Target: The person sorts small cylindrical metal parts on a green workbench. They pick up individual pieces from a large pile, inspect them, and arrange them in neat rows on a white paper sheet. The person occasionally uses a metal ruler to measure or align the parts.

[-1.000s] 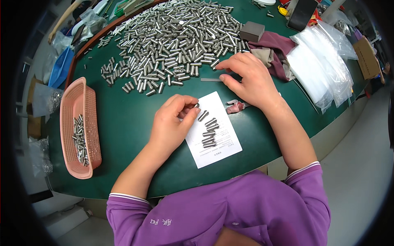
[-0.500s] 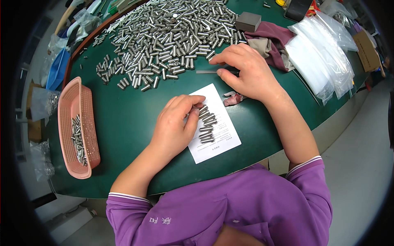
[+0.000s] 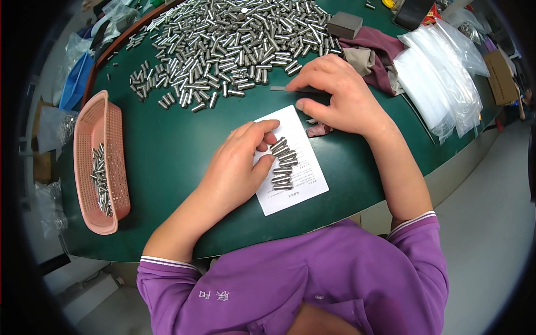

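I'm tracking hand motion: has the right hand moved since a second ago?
Yes: judged against the dark grey block, the right hand has come nearer the person's body.

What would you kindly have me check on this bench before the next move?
1. White sheet lying flat beneath the row of metal pins: ok.
2. Row straight: not ok; it bends and the pin ends are staggered.
3. Left hand free of pins: cannot tell; its curled fingers hide what may be between them.
4. Right hand off the thin grey strip: cannot tell; thumb and index finger are apart, but contact is unclear.
5. Large pin pile separate from the sheet: ok; green tabletop shows between them.
6. Pink basket upright: ok; it has pins inside.
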{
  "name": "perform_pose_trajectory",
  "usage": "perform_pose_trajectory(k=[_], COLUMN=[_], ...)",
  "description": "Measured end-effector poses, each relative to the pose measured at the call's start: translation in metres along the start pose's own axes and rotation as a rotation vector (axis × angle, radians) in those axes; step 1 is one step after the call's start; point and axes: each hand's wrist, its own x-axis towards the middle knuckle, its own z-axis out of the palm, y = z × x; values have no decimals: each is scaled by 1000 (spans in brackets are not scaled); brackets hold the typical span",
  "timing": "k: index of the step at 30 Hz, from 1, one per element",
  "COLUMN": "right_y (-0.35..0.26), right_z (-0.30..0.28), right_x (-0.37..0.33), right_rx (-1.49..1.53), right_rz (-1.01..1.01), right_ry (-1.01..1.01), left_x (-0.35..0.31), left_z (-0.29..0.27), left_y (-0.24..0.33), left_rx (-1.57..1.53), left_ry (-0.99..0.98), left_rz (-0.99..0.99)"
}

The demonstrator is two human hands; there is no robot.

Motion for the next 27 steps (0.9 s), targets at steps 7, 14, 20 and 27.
perform_pose_trajectory(k=[7,14,20,27], right_y=[-19,-24,-21,-18], right_z=[-5,2,7,11], right_x=[-6,-6,-6,-6], right_rx=[195,185,182,176], right_rz=[-99,-62,-64,-6], right_ry=[-298,-345,-301,-281], left_x=[1,0,1,2], left_z=[0,-1,-8,-11], left_y=[-1,-1,2,1], left_rx=[-5,6,-25,-22], left_ry=[3,19,-41,-50], left_rz=[-17,-32,-70,-88])
